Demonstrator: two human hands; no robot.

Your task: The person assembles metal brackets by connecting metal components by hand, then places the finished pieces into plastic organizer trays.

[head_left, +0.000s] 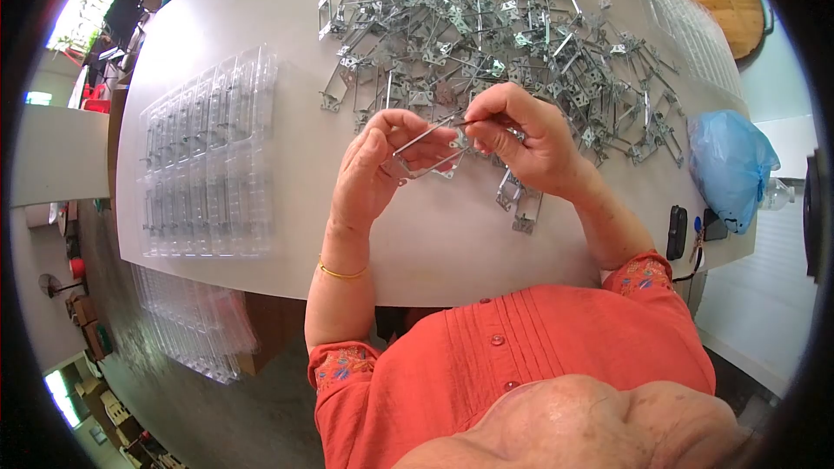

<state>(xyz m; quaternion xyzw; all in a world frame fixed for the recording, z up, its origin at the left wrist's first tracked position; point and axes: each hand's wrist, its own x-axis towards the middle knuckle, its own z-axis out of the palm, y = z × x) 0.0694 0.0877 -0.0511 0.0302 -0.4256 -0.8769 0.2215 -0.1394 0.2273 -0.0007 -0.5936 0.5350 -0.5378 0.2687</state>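
Above the middle of a pale, smooth work surface [417,252], the right hand [526,143] pinches its thumb and forefinger together on a thin, dark metal piece [463,122]; whether this belongs to the frame beside it is hard to make out. The left hand [360,169] is loosely curled, gaps showing between its fingers, around that slender, silvery metal frame [423,136], which slants up toward the right fingertips. A gold-coloured bangle [343,274] circles the left forearm.

Just beyond the hands, a broad heap of grey metal brackets and rods [499,56] spreads back to the far edge, a few frames straggling nearward below the right hand. Toward the left edge lies a clear plastic compartment tray [208,156] with metal pieces in two rows; another clear ridged tray [695,35] sits by the far right corner. At the right edge rests a bulging blue plastic bag [734,169], with a small black oblong case [677,232] nearer the front edge.
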